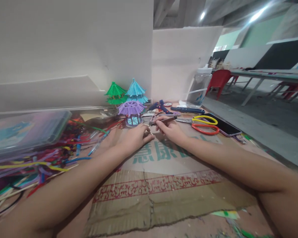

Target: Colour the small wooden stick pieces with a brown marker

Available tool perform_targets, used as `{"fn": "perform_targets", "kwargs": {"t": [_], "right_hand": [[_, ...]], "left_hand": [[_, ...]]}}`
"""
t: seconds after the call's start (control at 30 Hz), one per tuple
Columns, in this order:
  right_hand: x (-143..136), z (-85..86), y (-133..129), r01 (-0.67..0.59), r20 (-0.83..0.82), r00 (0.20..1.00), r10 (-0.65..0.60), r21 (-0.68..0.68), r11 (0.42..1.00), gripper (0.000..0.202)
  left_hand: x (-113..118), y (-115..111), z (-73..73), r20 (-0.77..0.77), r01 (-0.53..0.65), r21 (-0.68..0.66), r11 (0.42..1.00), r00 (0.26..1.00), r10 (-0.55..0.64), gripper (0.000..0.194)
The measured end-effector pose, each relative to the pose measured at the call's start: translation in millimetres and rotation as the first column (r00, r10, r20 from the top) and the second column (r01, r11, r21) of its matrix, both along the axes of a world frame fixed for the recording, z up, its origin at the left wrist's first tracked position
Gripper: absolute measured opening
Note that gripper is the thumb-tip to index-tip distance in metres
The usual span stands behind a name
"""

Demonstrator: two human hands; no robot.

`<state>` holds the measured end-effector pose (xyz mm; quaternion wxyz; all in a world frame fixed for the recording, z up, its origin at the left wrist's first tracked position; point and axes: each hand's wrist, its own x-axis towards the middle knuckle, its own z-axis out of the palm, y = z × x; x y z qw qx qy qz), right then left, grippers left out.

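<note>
Over the cardboard sheet point(178, 191), my left hand point(136, 135) is closed on a small piece of thin pale stick point(146, 125). Its exact shape is partly hidden by the fingers. Beside it, my right hand point(171, 129) grips a dark marker point(169, 119), whose tip points left, close to the stick. Just behind the hands stands a small purple-roofed pavilion model point(131, 108). A green-roofed model point(115, 93) and a light blue one point(136, 91) are behind that. Scissors point(205, 125) with yellow and red handles lie right of my right hand.
A glue gun point(161, 106), a dark blue cutter point(187, 110) and a phone point(222, 125) lie at the back and right. A clear bottle point(200, 86) stands by the wall. To the left, a plastic box point(29, 129) rests on tangled colourful pipe cleaners point(52, 162).
</note>
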<state>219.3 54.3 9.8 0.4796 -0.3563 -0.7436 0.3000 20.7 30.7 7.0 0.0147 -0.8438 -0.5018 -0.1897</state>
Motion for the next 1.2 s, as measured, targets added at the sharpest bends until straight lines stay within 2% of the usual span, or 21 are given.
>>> {"fn": "perform_targets", "kwargs": {"t": [0.3, 0.57, 0.77, 1.2], "right_hand": [[0, -0.1, -1, -0.024, 0.038, 0.999, 0.024, -0.005, 1.0, 0.016], [0, 4.4, -4, 0.009, 0.064, 0.998, -0.008, -0.012, 1.0, 0.021], [0, 1.4, -2, 0.002, 0.037, 0.999, -0.002, -0.006, 1.0, 0.022], [-2, 3.3, -3, -0.007, 0.05, 0.999, 0.008, -0.019, 1.0, 0.019]], "left_hand": [[5, 3, 0.9, 0.015, 0.016, 0.005, 1.0, 1.0, -0.016, 0.031], [5, 7, 0.4, -0.004, 0.039, -0.006, 0.999, 0.999, -0.039, 0.031], [1, 9, 0.5, -0.032, 0.069, -0.019, 0.997, 0.997, -0.07, 0.034], [-1, 10, -1.3, 0.044, 0.097, -0.028, 0.995, 0.994, -0.096, 0.036]]}}
